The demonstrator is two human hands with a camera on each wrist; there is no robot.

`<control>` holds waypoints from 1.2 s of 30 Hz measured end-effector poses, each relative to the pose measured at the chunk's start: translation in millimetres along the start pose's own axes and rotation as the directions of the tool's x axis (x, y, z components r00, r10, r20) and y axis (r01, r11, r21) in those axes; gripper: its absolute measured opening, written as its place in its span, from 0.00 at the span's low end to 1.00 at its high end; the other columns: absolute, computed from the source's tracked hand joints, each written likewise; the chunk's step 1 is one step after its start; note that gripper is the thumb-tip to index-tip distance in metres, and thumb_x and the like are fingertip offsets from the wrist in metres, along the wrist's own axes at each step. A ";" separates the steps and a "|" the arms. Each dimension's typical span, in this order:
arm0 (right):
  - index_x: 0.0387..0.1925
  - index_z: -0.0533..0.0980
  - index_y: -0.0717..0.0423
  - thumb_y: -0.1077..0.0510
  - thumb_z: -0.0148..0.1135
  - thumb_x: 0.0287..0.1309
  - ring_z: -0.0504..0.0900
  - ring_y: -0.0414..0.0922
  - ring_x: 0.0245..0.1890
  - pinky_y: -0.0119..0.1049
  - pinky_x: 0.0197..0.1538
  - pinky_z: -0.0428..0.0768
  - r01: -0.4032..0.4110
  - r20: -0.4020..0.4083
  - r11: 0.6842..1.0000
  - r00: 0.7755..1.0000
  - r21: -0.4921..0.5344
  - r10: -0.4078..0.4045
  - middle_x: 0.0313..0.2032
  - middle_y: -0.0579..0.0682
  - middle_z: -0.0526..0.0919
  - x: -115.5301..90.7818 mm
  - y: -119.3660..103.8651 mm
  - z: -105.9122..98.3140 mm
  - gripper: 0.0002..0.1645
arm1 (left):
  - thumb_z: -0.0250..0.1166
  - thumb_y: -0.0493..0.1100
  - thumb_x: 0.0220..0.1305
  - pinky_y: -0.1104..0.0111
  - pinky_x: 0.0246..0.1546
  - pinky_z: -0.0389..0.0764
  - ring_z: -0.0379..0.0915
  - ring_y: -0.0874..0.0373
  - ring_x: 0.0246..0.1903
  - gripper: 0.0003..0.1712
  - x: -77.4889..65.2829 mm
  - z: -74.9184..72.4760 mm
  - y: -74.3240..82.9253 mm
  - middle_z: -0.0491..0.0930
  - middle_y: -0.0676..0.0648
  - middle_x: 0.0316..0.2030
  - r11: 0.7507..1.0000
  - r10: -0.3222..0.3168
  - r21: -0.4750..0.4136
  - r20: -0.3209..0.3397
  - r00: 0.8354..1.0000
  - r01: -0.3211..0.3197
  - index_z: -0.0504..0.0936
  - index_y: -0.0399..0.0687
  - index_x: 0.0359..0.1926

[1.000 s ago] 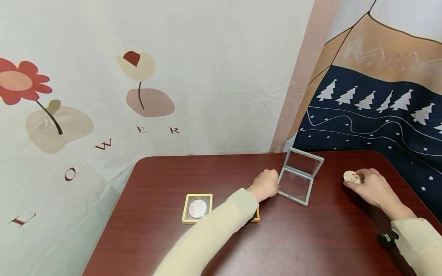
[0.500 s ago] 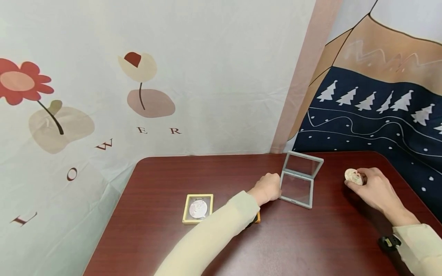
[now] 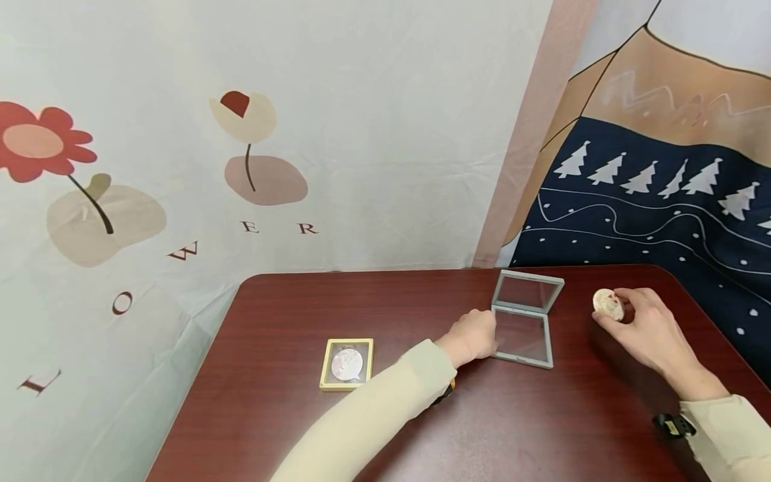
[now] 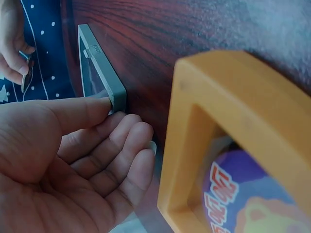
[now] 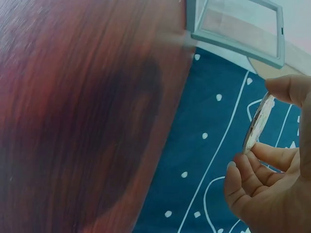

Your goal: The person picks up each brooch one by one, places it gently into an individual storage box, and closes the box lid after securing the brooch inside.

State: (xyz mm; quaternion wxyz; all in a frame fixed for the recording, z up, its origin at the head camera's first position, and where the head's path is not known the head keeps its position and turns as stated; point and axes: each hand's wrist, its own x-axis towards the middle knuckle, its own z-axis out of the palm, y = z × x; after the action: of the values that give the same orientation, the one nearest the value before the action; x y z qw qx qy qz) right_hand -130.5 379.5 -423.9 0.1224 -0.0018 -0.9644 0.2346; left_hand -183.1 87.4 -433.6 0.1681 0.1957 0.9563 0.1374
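My left hand (image 3: 472, 333) pinches the left side of a grey hinged display frame (image 3: 549, 338) with clear panes. The frame stands opened out, its lower half on the table and its other half raised at the back. In the left wrist view, the thumb (image 4: 85, 110) and index finger lie at the frame's corner. My right hand (image 3: 653, 328) holds a thin round badge (image 3: 607, 305), cream with small red marks, by its edge above the table. Seen from the right wrist, the badge (image 5: 257, 124) sits edge-on between thumb and fingers.
A yellow frame (image 3: 325, 385) with a round badge inside lies left of my left arm. An orange frame (image 4: 218, 97) with a purple print is mostly hidden under that arm. The dark red table (image 3: 289, 301) ends at printed cloths (image 3: 391, 167).
The grey frame has shifted slightly right and nearer with my left hand and turned a little. My right hand has raised the badge slightly, then moved it a little left.
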 end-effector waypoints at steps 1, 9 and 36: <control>0.62 0.70 0.74 0.47 0.69 0.66 0.74 0.63 0.46 0.54 0.43 0.73 0.001 0.000 1.000 1.000 0.006 -0.001 0.54 0.70 0.71 -0.3 -1.7 0.3 0.39 | 0.71 0.48 0.68 0.64 0.28 0.78 0.77 0.57 0.27 0.15 -2.4 -1.0 0.7 0.80 0.52 0.26 1.000 0.004 0.004 -0.005 1.000 -0.004 0.80 0.50 0.25; 0.62 0.71 0.73 0.48 0.71 0.65 0.75 0.62 0.46 0.52 0.42 0.73 0.026 -0.006 0.999 1.000 0.032 -0.026 0.54 0.69 0.72 -2.0 -13.2 2.6 0.38 | 0.72 0.45 0.65 0.64 0.27 0.78 0.77 0.57 0.27 0.14 -9.5 -1.6 7.0 0.82 0.51 0.30 1.000 -0.007 0.013 -0.001 1.000 0.007 0.80 0.51 0.24; 0.55 0.77 0.69 0.55 0.76 0.55 0.74 0.54 0.45 0.45 0.43 0.74 0.229 -0.018 0.973 0.973 0.042 -0.228 0.50 0.61 0.76 -11.9 -45.0 32.4 0.31 | 0.73 0.51 0.66 0.63 0.25 0.77 0.74 0.59 0.24 0.20 -19.6 7.2 15.5 0.77 0.53 0.21 1.000 -0.015 0.014 0.026 1.000 0.015 0.78 0.52 0.19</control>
State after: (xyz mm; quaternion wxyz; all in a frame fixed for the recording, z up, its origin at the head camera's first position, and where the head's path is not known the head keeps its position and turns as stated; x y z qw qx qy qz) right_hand -124.3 324.0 -434.2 0.1547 0.1104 -0.9519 0.2402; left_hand -158.3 94.3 -429.8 0.1801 0.1913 0.9564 0.1272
